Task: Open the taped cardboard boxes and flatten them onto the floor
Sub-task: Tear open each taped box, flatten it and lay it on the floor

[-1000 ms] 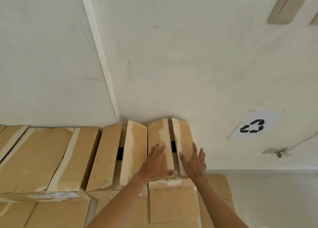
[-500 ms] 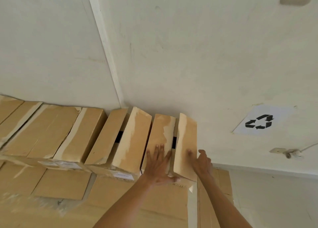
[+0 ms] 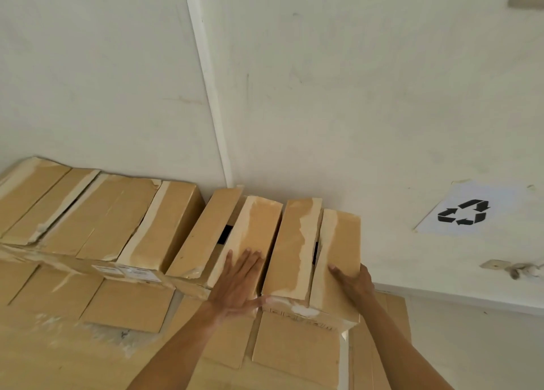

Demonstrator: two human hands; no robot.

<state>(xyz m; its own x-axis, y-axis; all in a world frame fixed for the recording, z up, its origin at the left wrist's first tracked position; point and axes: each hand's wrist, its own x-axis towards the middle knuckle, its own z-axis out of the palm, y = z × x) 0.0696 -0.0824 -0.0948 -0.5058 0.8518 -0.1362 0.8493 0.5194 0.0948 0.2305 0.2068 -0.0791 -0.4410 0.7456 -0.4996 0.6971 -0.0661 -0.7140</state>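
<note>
A row of brown cardboard boxes stands on top of a stack against the white wall. The rightmost box (image 3: 297,254) has its two top flaps raised, with torn pale tape strips along their edges. My left hand (image 3: 238,283) lies flat with straight fingers between this box and its neighbour (image 3: 217,236), the thumb reaching under the near edge. My right hand (image 3: 351,282) grips the right flap (image 3: 338,248) near its front corner, thumb on top and fingers behind it.
More boxes (image 3: 97,213) line the top row to the left, some with split tape. Larger boxes (image 3: 294,357) form the layer beneath. A recycling sign (image 3: 462,211) hangs on the wall at right, above a white skirting and floor (image 3: 477,348).
My left hand slid left off the box's left flap into the gap beside it. My right hand went from flat on the right flap to gripping its outer edge. The camera tilted.
</note>
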